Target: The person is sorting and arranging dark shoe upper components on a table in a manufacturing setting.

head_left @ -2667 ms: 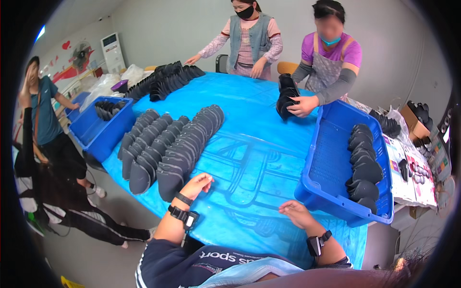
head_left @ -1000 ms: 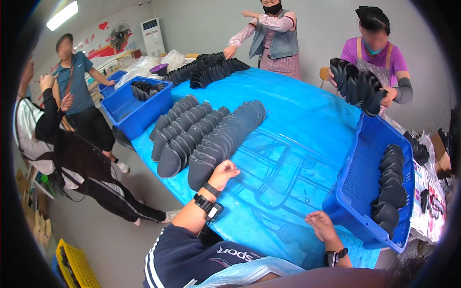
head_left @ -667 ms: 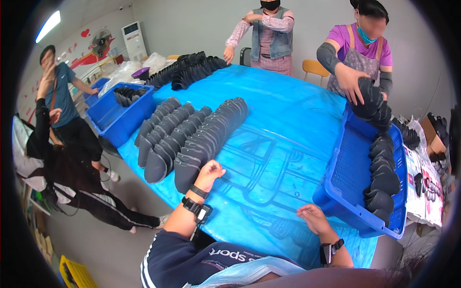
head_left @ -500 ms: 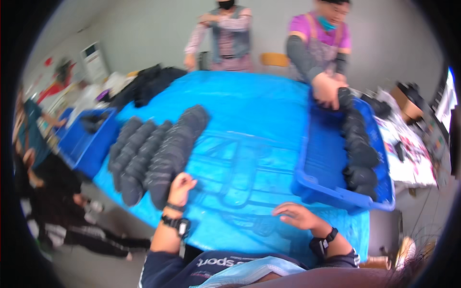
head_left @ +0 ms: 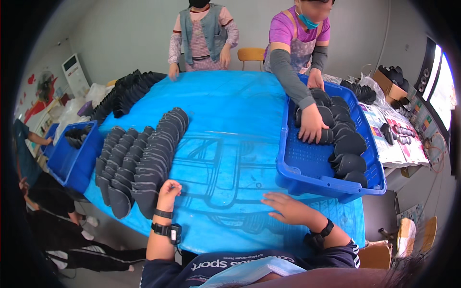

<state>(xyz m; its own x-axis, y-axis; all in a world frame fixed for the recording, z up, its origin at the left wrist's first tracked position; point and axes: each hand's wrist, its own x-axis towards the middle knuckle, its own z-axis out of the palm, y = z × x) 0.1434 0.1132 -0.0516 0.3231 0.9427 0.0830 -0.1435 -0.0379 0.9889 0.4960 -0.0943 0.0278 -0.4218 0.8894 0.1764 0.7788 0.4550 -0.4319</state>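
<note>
My left hand (head_left: 169, 194) is loosely closed beside the near end of the longest row of dark grey rounded pads (head_left: 156, 158). Nothing shows between its fingers. Several such rows lie side by side on the left of the blue-covered table (head_left: 201, 230), their pieces overlapping. Over the near right part of the cover, my right hand (head_left: 288, 209) is open and holds nothing, its fingers stretched toward the left. Beyond it stands a blue plastic crate (head_left: 317, 185) with more dark pads (head_left: 349, 144) along its right side.
A co-worker's hand (head_left: 313, 126) presses on pads inside the crate. Another person (head_left: 199, 36) stands across the table. Black pads (head_left: 127, 91) are heaped at the far left, near a second blue crate (head_left: 72, 161). At right is a side table (head_left: 398, 139) with loose pieces.
The co-worker at the crate has set a row of pads down in it, left of the others. The other person's raised arm has come down. My hands have barely moved; the view has shifted.
</note>
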